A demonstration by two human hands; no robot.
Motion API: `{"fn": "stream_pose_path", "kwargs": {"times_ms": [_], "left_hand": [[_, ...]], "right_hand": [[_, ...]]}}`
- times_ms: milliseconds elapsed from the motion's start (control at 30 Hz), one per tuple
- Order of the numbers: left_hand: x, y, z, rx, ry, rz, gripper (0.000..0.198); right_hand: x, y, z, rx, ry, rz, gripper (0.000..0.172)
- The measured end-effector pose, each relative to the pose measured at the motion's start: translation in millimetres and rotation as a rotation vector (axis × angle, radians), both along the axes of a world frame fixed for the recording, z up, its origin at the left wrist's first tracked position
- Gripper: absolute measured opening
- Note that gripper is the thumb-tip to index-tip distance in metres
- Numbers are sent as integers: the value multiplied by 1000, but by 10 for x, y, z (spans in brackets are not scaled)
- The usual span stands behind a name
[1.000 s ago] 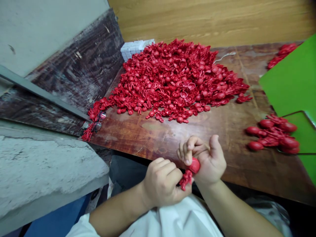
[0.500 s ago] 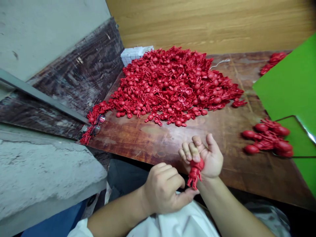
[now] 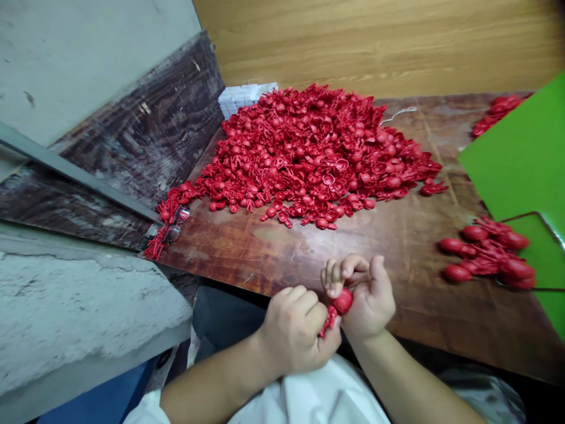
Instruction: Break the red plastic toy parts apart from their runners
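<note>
A small red plastic figure (image 3: pixel 336 307) sits between both hands at the table's near edge. My right hand (image 3: pixel 368 294) is curled round its round head, fingers bent over the top. My left hand (image 3: pixel 300 330) is fisted and pinches the figure's lower body from the left. Beyond them a large heap of red plastic parts (image 3: pixel 313 153) covers the far middle of the brown wooden table (image 3: pixel 273 247). A smaller group of assembled red figures (image 3: pixel 485 256) lies to the right.
A green board (image 3: pixel 516 159) leans at the right edge, with more red pieces (image 3: pixel 497 112) behind it. A white block (image 3: pixel 241 97) sits at the heap's far left. Eyeglasses (image 3: pixel 174 224) rest at the table's left corner beside a dark plank wall.
Half a second ago my left hand was apart from the figure, which hung from my right hand. Now the left hand has closed in and grips the figure's body again.
</note>
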State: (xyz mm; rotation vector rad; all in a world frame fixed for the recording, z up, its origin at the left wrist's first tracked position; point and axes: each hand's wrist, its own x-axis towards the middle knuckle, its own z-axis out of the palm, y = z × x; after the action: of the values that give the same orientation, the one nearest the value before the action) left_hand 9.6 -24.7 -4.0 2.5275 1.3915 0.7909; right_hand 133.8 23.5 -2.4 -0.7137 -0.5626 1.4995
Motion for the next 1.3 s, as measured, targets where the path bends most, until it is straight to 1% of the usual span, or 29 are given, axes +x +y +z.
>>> {"fn": "stream_pose_path", "kwargs": {"times_ms": [100,200,300,400,467,500,600,700,767,833,933,1000,1067,1133,1200,1267,1300], "left_hand": [[-13,25,-4,75,17,-43,26],[-30,40,-42,59,22,-46,26],[-49,60,-103,-47,1,-8,23],[-73,99,-161,-191,-128,81,16],[-97,141,-197,-263,-235,115,18],[-112,168,-216,-287,-270,112,18],[-169,271,-290,-331,-268,42,13],[-220,401,-394,-338,-164,-4,11],[-235,488,-476,-314,-109,7,14],[-229,563,-558,-282,-74,26,19],[-194,647,-655,-244,-29,55,23],[-170,686,-697,-237,-25,80,22],[-158,721,-727,-256,-62,123,20],[-163,758,-754,-276,-116,189,24],[-182,799,-781,-280,-154,244,35],[-209,836,-806,-283,-170,250,45],[-221,851,-817,-288,-179,242,47]], "right_hand": [[-20,-20,-31,-34,6,-2,50],[-22,10,-84,-56,-5,-11,49],[-2,76,-160,-78,-86,-53,44],[34,149,-256,-119,-189,-115,38],[64,185,-323,-158,-256,-89,35],[81,199,-357,-176,-302,-52,34],[157,236,-456,-175,-527,99,37],[274,324,-549,-89,-838,230,34],[365,437,-593,-13,-1062,255,30],[448,593,-608,56,-1305,250,27],[526,880,-562,122,-1555,227,22],[541,1075,-511,148,-1622,204,19],[535,1241,-478,164,-1640,189,17],[522,1354,-484,169,-1645,215,18],[509,1405,-531,172,-1653,265,19],[502,1409,-602,185,-1656,267,19],[501,1402,-639,194,-1652,252,18]]}}
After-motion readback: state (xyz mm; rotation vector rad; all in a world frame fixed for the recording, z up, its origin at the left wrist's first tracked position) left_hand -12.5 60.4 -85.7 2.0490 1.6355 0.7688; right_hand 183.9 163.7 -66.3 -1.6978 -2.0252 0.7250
